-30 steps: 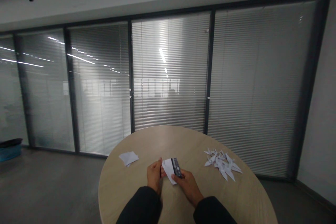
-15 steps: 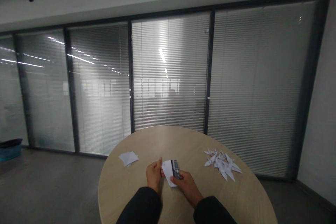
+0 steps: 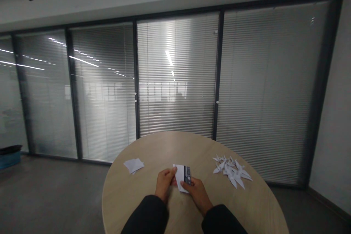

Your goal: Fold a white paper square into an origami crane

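My left hand [image 3: 165, 183] and my right hand [image 3: 197, 194] meet above the near part of a round light-wood table [image 3: 175, 147]. Between them is a folded white paper [image 3: 180, 177], pinched by my left fingers. A dark striped card [image 3: 187, 174] lies against the paper's right part, and my right thumb and fingers press on the paper and card from below. To the left lies a small stack of white paper pieces [image 3: 134, 165]. On the right sits a heap of folded white origami pieces [image 3: 231, 172], out of reach of both hands.
Beyond the table stands a glass partition with internal blinds [image 3: 177, 80] and dark frames. A grey floor [image 3: 55, 190] surrounds the table. A blue bin with a dark top [image 3: 9, 158] stands far left by the partition.
The paper and card have shifted slightly right and stand more upright. My left hand has moved a little right, closer to my right hand.
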Available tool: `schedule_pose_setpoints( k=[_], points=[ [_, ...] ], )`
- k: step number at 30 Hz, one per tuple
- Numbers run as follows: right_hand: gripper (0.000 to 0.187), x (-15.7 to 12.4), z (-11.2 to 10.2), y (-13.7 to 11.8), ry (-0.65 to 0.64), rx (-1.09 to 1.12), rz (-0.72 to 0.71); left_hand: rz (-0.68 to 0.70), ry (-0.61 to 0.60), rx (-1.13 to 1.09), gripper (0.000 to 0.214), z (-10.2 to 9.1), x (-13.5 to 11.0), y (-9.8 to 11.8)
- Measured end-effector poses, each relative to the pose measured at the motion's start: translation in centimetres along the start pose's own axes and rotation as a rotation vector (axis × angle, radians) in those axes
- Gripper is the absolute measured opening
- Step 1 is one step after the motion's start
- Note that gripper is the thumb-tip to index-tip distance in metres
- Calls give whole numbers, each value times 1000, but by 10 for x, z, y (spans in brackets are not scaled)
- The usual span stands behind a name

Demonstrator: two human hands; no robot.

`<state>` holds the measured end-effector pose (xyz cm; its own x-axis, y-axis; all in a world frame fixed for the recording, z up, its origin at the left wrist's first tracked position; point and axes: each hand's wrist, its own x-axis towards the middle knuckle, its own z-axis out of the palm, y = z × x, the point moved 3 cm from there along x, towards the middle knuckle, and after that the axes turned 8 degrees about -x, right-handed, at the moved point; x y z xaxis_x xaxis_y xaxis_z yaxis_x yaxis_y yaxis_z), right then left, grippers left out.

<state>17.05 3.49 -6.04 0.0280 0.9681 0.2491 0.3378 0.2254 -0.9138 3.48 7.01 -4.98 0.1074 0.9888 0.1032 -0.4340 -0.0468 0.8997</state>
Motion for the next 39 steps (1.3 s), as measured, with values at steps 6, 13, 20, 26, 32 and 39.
schedule_pose_setpoints(
  k=[6, 13, 20, 26, 32, 39],
  points=[
    [43, 2, 1, 4, -17, 43, 21, 76, -36, 49, 50, 1, -4, 3],
    [41, -1, 9, 3, -100, 208, 104, 148, -9, 207, 49, -8, 2, -6],
    [36, -4, 8, -4, -123, 131, 69, 220, -55, 212, 49, -6, 6, -11],
    [26, -11, 11, -17, -129, 68, 17, 371, 12, 378, 44, 2, -5, 1],
    [28, -14, 16, -20, -203, 146, 69, 430, 52, 596, 34, 8, -19, 12],
    [33, -16, 16, -27, -228, 203, 51, 401, 64, 738, 30, 9, -24, 18]
  ],
)
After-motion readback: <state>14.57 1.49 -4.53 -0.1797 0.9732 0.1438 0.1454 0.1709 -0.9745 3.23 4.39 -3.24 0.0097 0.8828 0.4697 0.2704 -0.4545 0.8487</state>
